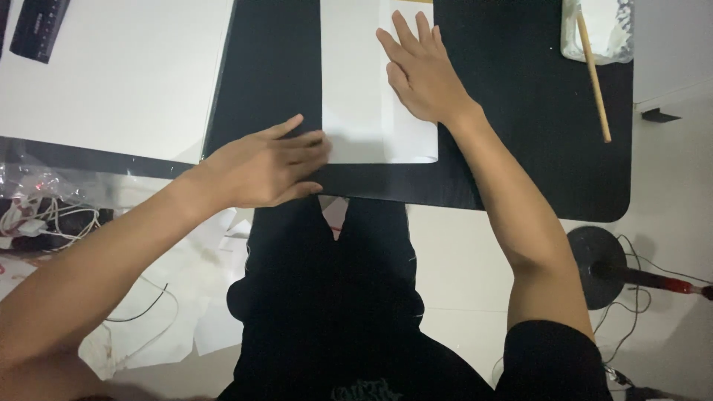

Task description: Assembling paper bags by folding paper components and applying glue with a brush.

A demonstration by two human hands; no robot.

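A white sheet of paper (356, 89) lies folded lengthwise on a black mat (520, 134). My right hand (420, 70) lies flat on the paper's right part, fingers spread and pointing away from me. My left hand (267, 167) rests flat with its fingertips on the paper's near left corner and its palm on the mat. Neither hand grips anything.
A large white board (119, 74) lies at the left with a black ruler (38, 28) on its far corner. A container (598, 30) with a wooden stick (594, 78) sits at the mat's far right. Paper scraps (178, 297) and cables (44, 215) cover the floor at left; a round black stand base (598, 263) is at right.
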